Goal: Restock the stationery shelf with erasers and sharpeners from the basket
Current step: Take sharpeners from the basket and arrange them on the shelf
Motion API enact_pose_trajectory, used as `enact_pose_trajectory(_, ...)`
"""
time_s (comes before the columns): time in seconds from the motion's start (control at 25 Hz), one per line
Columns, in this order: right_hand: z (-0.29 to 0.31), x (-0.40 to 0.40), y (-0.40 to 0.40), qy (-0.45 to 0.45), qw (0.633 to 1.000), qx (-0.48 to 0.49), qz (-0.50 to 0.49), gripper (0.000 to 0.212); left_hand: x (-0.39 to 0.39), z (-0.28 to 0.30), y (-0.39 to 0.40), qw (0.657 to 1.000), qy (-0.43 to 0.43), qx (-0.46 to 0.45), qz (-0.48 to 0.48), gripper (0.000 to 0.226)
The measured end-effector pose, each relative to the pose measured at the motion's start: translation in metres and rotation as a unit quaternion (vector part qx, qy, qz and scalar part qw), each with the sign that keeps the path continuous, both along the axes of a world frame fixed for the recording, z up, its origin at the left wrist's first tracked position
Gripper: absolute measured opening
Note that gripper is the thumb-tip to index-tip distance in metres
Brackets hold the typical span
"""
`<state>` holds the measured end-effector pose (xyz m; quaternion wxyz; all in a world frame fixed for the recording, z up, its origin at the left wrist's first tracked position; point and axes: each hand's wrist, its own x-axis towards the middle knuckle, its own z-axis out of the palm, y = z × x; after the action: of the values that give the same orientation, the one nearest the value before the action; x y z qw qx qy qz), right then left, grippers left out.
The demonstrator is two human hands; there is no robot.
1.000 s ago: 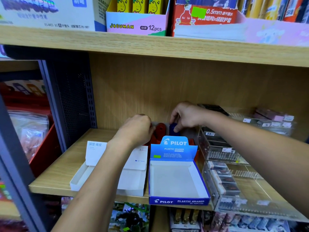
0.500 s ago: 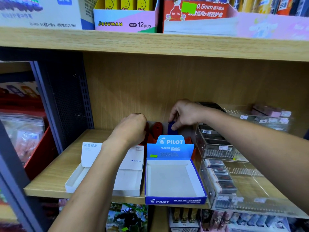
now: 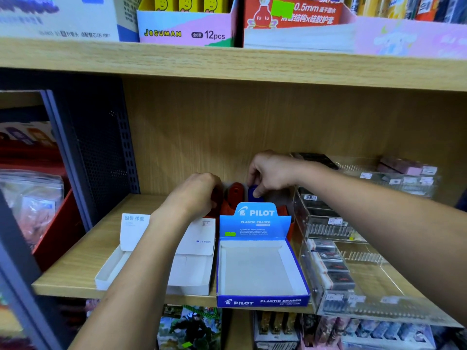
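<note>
Near edge of shelf (image 3: pixel 75 251): blue eraser box (image 3: pixel 260 271) sitting empty, awaiting stock. Behind it: red sharpeners (image 3: pixel 236 195) being arranged against the back panel. Left hand (image 3: pixel 194 195) curling among them, grasp hidden. Right hand (image 3: pixel 271 173) pinching a blue sharpener (image 3: pixel 252 193) in its fingers (image 3: pixel 257 192). Next, likely: seating it upright, releasing.

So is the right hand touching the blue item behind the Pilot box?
Touching: the head view shows the right hand pinching the blue item.
</note>
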<state>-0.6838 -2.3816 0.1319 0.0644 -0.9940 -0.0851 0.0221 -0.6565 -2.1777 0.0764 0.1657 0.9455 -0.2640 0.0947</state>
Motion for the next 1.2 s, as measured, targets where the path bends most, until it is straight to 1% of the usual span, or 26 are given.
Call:
enact_pose_trajectory(0.2, -0.007, 0.001, -0.001, 0.025, 1.0, -0.011, -0.01, 0.03, 0.005, -0.003, 0.001, 1.0, 0.007, -0.02, 0.002, 0.026)
enact_pose_trajectory(0.36, -0.006, 0.001, 0.009, 0.024, 0.998, -0.054, -0.005, 0.03, 0.004, -0.003, 0.0, 1.0, 0.008, -0.024, 0.011, 0.027)
enact_pose_trajectory(0.48, -0.009, 0.0, 0.009, 0.03, 0.998, -0.052, -0.012, 0.032, -0.001, 0.0, 0.001, 1.0, 0.015, -0.015, 0.008, 0.028)
enact_pose_trajectory(0.56, -0.001, -0.004, 0.007, 0.042, 0.998, -0.042, -0.009, 0.038, -0.004, 0.004, 0.002, 1.0, 0.013, -0.008, 0.004, 0.033)
enact_pose_trajectory(0.64, 0.01, -0.011, 0.005, 0.017, 1.0, -0.012, -0.013, 0.045, -0.011, 0.012, 0.006, 1.0, -0.01, -0.013, 0.006, 0.042)
enact_pose_trajectory(0.72, 0.019, -0.022, 0.004, -0.047, 0.998, 0.017, -0.026, 0.039, -0.022, 0.025, 0.009, 0.998, -0.041, -0.04, 0.013, 0.048)
enact_pose_trajectory(0.8, 0.026, -0.046, 0.007, -0.105, 0.993, 0.027, -0.037, 0.029, -0.045, 0.038, 0.01, 0.996, -0.058, -0.063, 0.009, 0.045)
enact_pose_trajectory(0.88, 0.027, -0.08, 0.014, -0.17, 0.984, 0.042, -0.04, 0.022, -0.073, 0.048, 0.006, 0.995, -0.08, -0.067, -0.01, 0.037)
enact_pose_trajectory(1.0, 0.015, -0.151, 0.028, -0.237, 0.967, 0.089, -0.03, 0.026, -0.128, 0.05, 0.0, 0.992, -0.106, -0.033, -0.053, 0.028)
enact_pose_trajectory(1.08, -0.007, -0.194, 0.035, -0.228, 0.963, 0.144, -0.023, 0.027, -0.166, 0.041, -0.002, 0.992, -0.097, 0.017, -0.076, 0.025)
enact_pose_trajectory(1.16, -0.04, -0.231, 0.04, -0.171, 0.967, 0.19, -0.021, 0.027, -0.203, 0.019, -0.002, 0.99, -0.05, 0.06, -0.115, 0.016)
enact_pose_trajectory(1.2, -0.059, -0.246, 0.041, -0.129, 0.974, 0.188, -0.02, 0.025, -0.22, 0.006, -0.003, 0.987, -0.014, 0.084, -0.136, 0.008)
